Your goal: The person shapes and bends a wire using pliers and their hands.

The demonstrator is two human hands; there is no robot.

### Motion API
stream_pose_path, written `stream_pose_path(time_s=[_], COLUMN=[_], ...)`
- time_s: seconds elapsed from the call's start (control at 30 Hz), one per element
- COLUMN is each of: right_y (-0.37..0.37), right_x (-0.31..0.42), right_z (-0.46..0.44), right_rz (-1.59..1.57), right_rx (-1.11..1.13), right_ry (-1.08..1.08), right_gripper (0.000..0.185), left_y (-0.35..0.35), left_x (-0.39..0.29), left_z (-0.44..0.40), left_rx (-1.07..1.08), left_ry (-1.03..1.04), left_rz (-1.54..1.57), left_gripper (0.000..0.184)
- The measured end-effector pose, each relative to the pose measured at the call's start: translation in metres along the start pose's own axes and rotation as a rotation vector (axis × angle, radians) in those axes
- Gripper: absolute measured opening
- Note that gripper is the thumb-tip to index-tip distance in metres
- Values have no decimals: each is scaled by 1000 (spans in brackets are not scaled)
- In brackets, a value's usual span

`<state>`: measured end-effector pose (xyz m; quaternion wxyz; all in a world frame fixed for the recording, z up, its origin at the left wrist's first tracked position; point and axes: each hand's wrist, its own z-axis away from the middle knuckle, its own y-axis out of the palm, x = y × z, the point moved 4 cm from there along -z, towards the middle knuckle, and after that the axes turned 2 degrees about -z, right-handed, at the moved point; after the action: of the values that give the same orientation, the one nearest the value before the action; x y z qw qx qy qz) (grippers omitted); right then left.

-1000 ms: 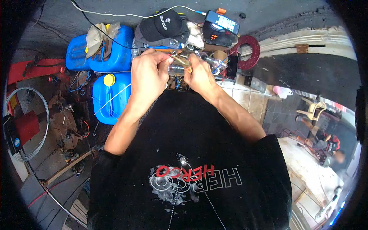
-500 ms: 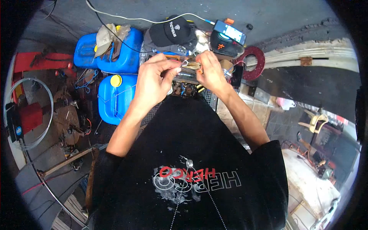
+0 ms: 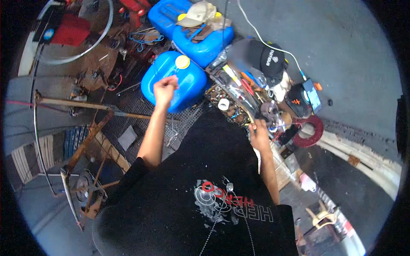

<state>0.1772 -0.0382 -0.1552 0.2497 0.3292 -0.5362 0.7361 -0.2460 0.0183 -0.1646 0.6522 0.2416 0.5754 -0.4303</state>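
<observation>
My left hand (image 3: 165, 91) is raised in front of a blue plastic jug (image 3: 195, 79) with a yellow cap (image 3: 183, 62). Its fingers are curled together in a pinch, and whatever may be between them is too small to make out. Beside the right end of a tray of small parts (image 3: 234, 112) is my right hand (image 3: 259, 134), its fingers closed. What it grips is mostly hidden. A roll of white tape (image 3: 223, 104) lies among the loose parts in the tray.
Behind the tray lie a black cap (image 3: 267, 57), tools with red handles (image 3: 247, 86) and a phone (image 3: 311, 97) on a cable. A dark red ring (image 3: 308, 131) sits at the right. Two more blue jugs (image 3: 203, 45) stand at the back, and a rusty metal frame (image 3: 81, 104) at left.
My hands, which were together over the bench on small items, have separated. The left has gone toward the blue jug, the right to the tray's end. The view has turned and shifted left.
</observation>
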Motion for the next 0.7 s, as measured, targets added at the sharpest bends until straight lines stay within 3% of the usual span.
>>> stream_pose_path(time_s=[0.1,0.17,0.2,0.43,0.5,0.7], right_y=[24,33,36,34,36,55], right_x=[0,4,7,24,31,29], right_z=[1,-5,-8,-34,-32,-20], right_rz=[25,60,63,64,56,71], right_rx=[16,63,67,92,17,-71], right_ry=[-72,-72,-74,-32,-33,50], right_gripper=[19,19,20,19,17,15], left_y=[-73,-100,-106,-91,-80,-65], left_x=[43,43,48,75,74,73], left_z=[-49,-75,-88,-161,-163,-162], left_rx=[-217,-348,-390,-240,-182,-228], left_ry=[-84,-33,-75,-40,101,191], left_rz=[-168,-549,-570,-696,-822,-819], left_gripper=[20,22,23,20,19,23])
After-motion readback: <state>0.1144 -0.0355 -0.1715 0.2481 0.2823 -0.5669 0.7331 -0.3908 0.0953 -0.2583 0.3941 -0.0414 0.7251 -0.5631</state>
